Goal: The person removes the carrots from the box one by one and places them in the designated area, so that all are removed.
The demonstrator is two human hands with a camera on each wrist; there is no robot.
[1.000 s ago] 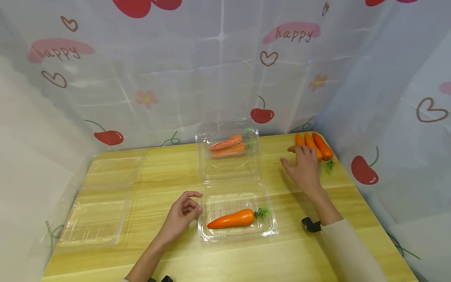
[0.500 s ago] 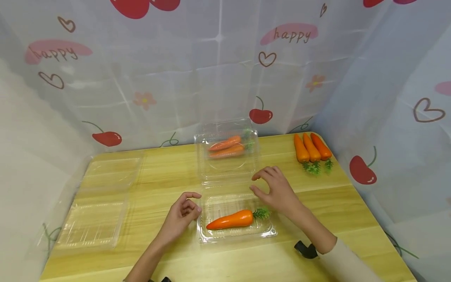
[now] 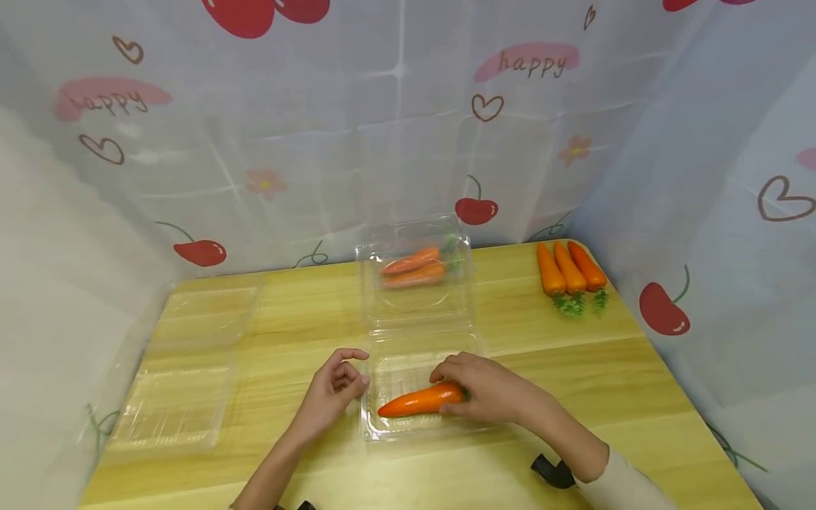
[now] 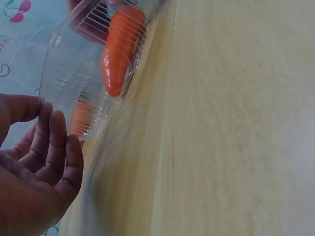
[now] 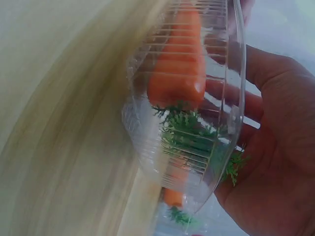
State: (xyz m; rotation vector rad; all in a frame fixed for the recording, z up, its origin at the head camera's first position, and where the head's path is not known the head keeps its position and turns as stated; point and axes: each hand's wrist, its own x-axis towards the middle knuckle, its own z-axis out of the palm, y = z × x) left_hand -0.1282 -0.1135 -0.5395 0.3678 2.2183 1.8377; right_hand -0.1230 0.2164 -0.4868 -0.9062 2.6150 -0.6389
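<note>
An orange carrot (image 3: 414,402) with a green leafy top lies in the base of an opened clear plastic clamshell box (image 3: 389,426). My right hand (image 3: 491,389) reaches into this base and grips the thick end of the carrot, thumb on the near side and fingers on the far side. Through the box wall, the right wrist view shows the leafy top (image 5: 187,132) beside that palm. At the left rim, my left hand (image 3: 331,389) pinches the box edge between thumb and fingertips; its other fingers are bent, as the left wrist view shows.
Two carrots (image 3: 414,273) show through the clear raised lid (image 3: 414,304) at the back. Three more carrots (image 3: 569,269) lie side by side at the table's back right corner. Another opened clear box (image 3: 172,397) lies at the left. A printed curtain (image 3: 306,127) hangs behind the table.
My right hand has moved from the three carrots at the back right, empty, down to the box and taken hold of the carrot there. My left hand has stayed at the rim.
</note>
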